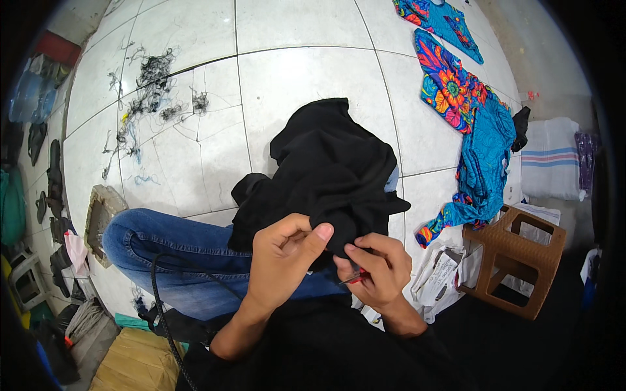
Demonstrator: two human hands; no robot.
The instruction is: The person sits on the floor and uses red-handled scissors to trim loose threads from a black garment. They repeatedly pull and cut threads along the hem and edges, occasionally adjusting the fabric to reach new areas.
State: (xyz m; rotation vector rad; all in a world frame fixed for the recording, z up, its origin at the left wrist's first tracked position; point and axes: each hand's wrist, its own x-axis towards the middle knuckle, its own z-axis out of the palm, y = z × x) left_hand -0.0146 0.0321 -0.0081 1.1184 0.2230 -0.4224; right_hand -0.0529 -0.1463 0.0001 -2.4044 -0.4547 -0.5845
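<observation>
A black cloth point(332, 156), perhaps a garment, is draped over my lap and down toward the tiled floor. My left hand point(287, 254) pinches a fold of it between thumb and fingers. Close beside it, my right hand point(378, 267) grips the same fold with thumb and forefinger. Tucked in the right palm is a small red-handled tool point(357, 277) with a thin metal tip pointing left; its exact kind is mostly hidden by the fingers. Blue jeans point(182, 241) cover my bent leg under the cloth.
Tangled dark thread scraps point(155, 72) litter the white tiles at the far left. Colourful floral clothing point(482, 143) lies to the right, near a brown plastic stool point(515, 260). A stone-like tray point(101, 218) sits beyond my left knee. Footwear point(53, 176) lines the left side.
</observation>
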